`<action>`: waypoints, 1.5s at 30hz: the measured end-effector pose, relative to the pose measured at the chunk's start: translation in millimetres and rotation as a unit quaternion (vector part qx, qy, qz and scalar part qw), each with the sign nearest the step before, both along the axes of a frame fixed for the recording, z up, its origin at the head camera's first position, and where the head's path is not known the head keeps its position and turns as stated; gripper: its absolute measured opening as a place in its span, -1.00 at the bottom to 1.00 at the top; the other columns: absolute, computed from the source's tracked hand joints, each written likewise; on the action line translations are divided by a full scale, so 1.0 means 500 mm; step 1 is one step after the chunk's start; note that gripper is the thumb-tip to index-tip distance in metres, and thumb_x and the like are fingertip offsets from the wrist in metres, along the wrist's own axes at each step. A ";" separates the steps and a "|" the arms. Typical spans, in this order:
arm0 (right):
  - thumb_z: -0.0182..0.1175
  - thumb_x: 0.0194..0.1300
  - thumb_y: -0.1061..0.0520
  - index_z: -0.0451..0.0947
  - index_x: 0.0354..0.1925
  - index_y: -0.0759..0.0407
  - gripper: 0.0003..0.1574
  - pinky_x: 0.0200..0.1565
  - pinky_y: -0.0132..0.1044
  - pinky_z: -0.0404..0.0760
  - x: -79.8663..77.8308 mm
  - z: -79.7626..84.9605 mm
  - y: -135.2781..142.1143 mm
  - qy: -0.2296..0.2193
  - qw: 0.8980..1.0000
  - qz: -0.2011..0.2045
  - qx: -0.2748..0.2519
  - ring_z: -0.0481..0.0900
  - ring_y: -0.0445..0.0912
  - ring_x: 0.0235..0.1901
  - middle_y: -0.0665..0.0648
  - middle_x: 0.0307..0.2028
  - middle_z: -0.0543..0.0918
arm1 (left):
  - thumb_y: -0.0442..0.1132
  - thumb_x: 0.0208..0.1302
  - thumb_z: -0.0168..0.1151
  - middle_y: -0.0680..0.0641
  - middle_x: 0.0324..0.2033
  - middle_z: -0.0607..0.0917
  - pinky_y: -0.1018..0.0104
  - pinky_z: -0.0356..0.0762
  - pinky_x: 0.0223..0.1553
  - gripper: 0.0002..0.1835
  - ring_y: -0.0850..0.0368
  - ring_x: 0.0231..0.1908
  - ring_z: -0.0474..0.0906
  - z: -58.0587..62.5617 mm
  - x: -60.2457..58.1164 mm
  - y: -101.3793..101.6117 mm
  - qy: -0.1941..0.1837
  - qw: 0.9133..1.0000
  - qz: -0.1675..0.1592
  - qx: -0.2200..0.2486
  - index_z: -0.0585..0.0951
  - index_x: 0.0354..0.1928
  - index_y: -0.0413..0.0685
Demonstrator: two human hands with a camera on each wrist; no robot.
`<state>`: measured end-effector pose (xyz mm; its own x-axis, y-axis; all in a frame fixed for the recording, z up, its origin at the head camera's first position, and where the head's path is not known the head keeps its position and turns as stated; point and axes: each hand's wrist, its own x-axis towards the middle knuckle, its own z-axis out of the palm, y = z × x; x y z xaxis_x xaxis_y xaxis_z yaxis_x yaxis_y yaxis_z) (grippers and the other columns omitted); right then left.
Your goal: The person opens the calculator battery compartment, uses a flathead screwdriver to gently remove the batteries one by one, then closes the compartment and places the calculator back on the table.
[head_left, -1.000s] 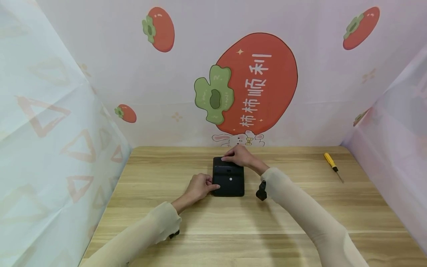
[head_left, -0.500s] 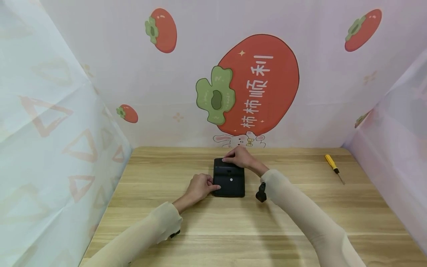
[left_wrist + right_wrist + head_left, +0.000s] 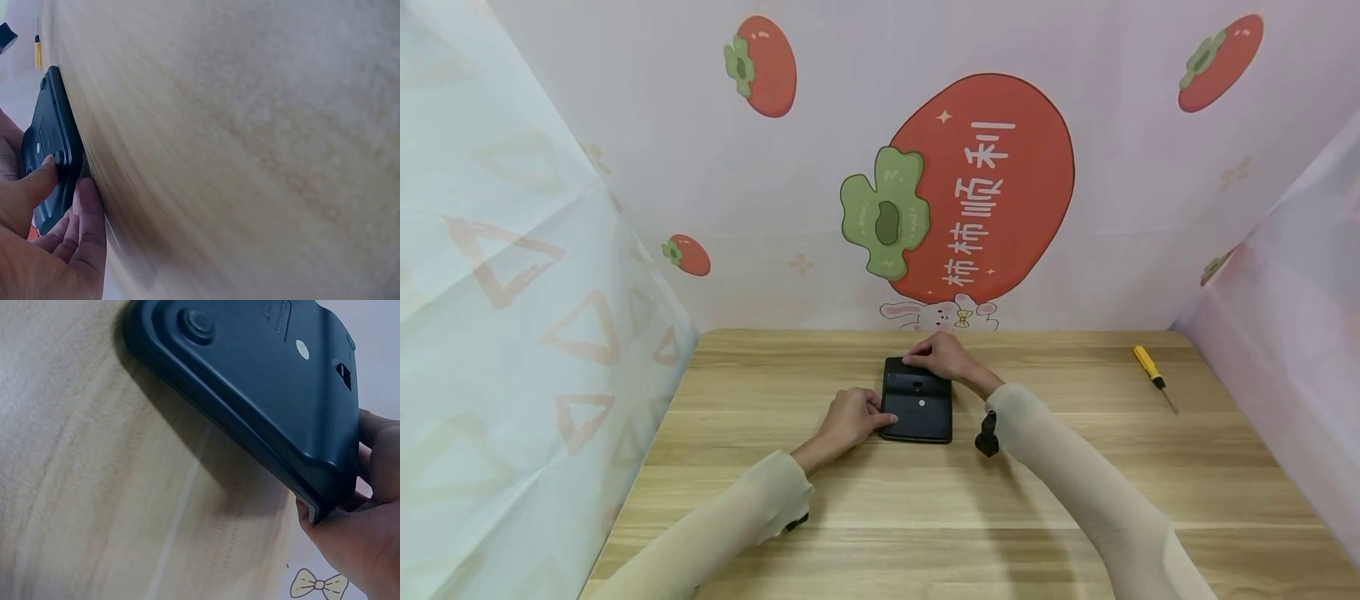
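A black desk calculator (image 3: 919,423) is underside up on the wooden table, with rubber feet, a small white round sticker (image 3: 302,349) and a slotted cover catch (image 3: 344,375) showing. Its keys are hidden. My left hand (image 3: 848,417) pinches the left edge, thumb (image 3: 42,181) on the underside and fingers beneath the rim. At the far right corner, my right hand (image 3: 943,356) grips the thicker end between thumb and fingers. In the right wrist view a shadowed gap shows under that end, which is tipped up from the table.
A yellow-handled screwdriver (image 3: 1150,369) lies at the far right of the wooden table (image 3: 887,533). Printed cloth walls stand behind (image 3: 760,283) and on both sides. A dark wrist camera (image 3: 988,433) hangs below the right sleeve.
The calculator has shifted and tilted slightly, so more of its near rim shows. Both hands keep their hold and have barely moved. The head view has shifted a little.
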<state>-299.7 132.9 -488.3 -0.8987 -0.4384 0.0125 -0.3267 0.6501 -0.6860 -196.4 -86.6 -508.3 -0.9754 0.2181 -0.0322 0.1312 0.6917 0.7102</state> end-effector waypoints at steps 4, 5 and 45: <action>0.40 0.46 0.04 0.86 -0.05 0.18 -0.73 -0.10 -0.27 0.60 0.003 -0.002 -0.003 -0.004 1.000 -0.012 -0.003 0.74 -0.09 -0.15 0.12 -0.14 0.86 | -0.13 0.22 0.61 0.07 -0.58 0.74 0.43 0.47 -0.53 -0.74 0.30 -0.59 0.55 0.000 -0.001 0.000 -0.002 1.000 0.000 -0.003 0.74 -0.33 -0.15; 0.40 0.46 0.04 0.86 -0.05 0.18 -0.73 -0.10 -0.27 0.60 0.003 -0.003 -0.004 -0.004 1.000 -0.014 -0.003 0.73 -0.09 -0.16 0.12 -0.14 0.86 | -0.13 0.22 0.62 0.06 -0.57 0.75 0.43 0.47 -0.53 -0.74 0.30 -0.58 0.55 -0.001 -0.002 0.001 -0.002 1.000 0.001 -0.004 0.75 -0.32 -0.16; 0.42 0.43 -0.01 0.88 -0.14 0.12 -0.76 -0.16 -0.30 0.57 0.013 -0.035 -0.012 -0.035 0.997 -0.070 -0.006 0.69 -0.14 -0.23 0.06 -0.20 0.86 | -0.12 0.15 0.67 0.02 -0.54 0.74 0.39 0.52 -0.50 -0.67 0.26 -0.55 0.57 -0.002 -0.002 0.003 -0.011 1.000 0.007 -0.006 0.73 -0.28 -0.20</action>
<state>-293.1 126.7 -505.8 -0.9497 -0.3096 -0.0477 -0.1850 0.6773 -0.7120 -197.6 -85.2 -509.2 -0.9774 0.2036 -0.0565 0.1056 0.7023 0.7040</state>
